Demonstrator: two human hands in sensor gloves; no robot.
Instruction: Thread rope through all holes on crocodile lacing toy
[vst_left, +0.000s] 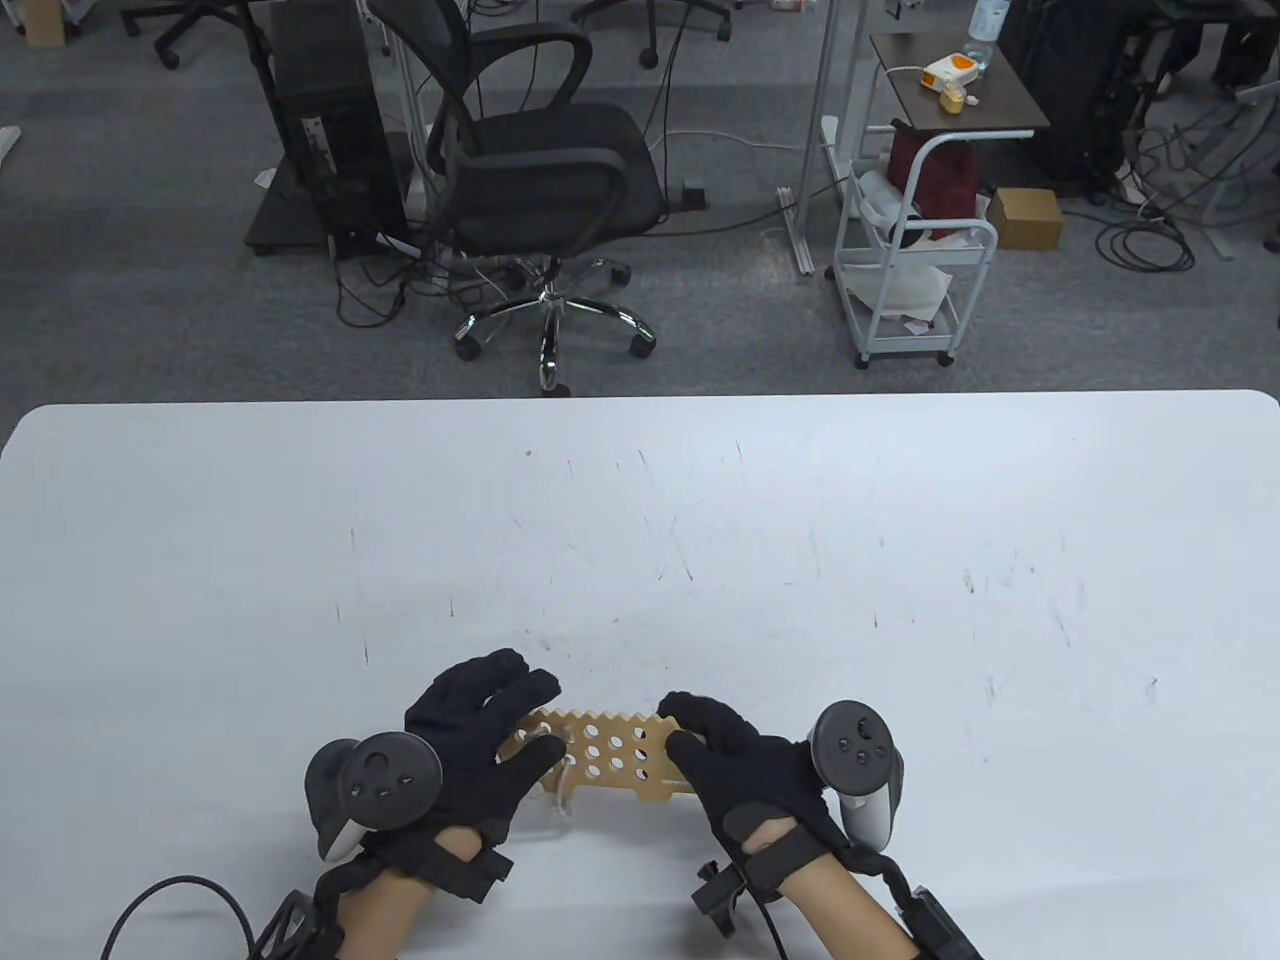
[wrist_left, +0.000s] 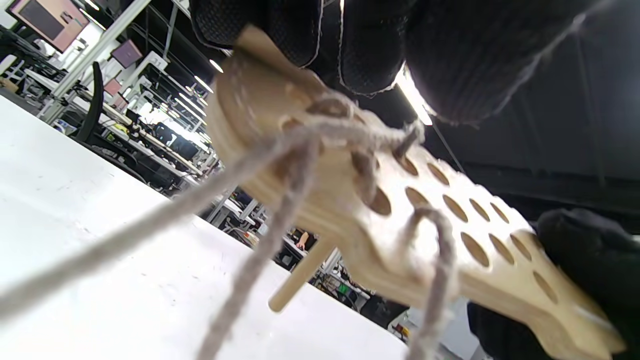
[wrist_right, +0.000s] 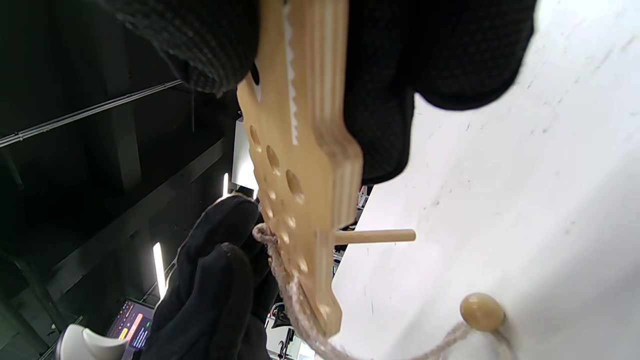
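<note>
Table view: flat plywood crocodile lacing board (vst_left: 605, 757) with rows of round holes is held between both hands, just above the white desk (vst_left: 640, 520) near its front edge. Left hand (vst_left: 470, 745) clamps the board's left end, fingers curled over the top face; right hand (vst_left: 735, 765) pinches the right end, fingers curled over the far edge. Gripping both ends probably keeps the board lifted and steady so the rope can pass underneath.

Left wrist view: beige twisted rope (wrist_left: 280, 150) already runs through a few holes at the left end of the board, with loose strands trailing down to the desk. A thin wooden dowel needle (wrist_left: 300, 275) pokes out of the board's underside, so it looks mid-pass through a hole. Most holes toward the right end are unlaced.

Right wrist view: round wooden stopper bead (wrist_right: 481, 312) on the rope lies on the desk below the board, likely the anchor end. Early stage, my read.
</note>
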